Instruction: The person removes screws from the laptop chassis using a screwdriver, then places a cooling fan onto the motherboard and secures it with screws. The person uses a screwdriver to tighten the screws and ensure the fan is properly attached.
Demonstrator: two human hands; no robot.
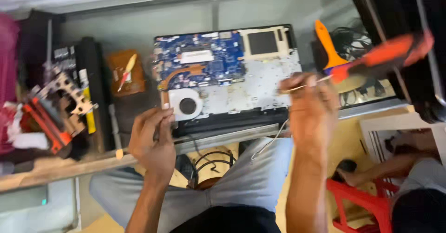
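Now, right hand [310, 103] fingers pinching thin wire [297, 88], left hand [152, 142] fingers curled at laptop [260, 82] edge.

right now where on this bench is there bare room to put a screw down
Bare grey bench lies behind the opened laptop, up to the back wall. Left of the laptop is crowded with tools and parts; its right side holds an orange brush and cables.

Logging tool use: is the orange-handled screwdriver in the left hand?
No, the orange-handled screwdriver is held by the right hand; the left hand rests by the laptop's edge.
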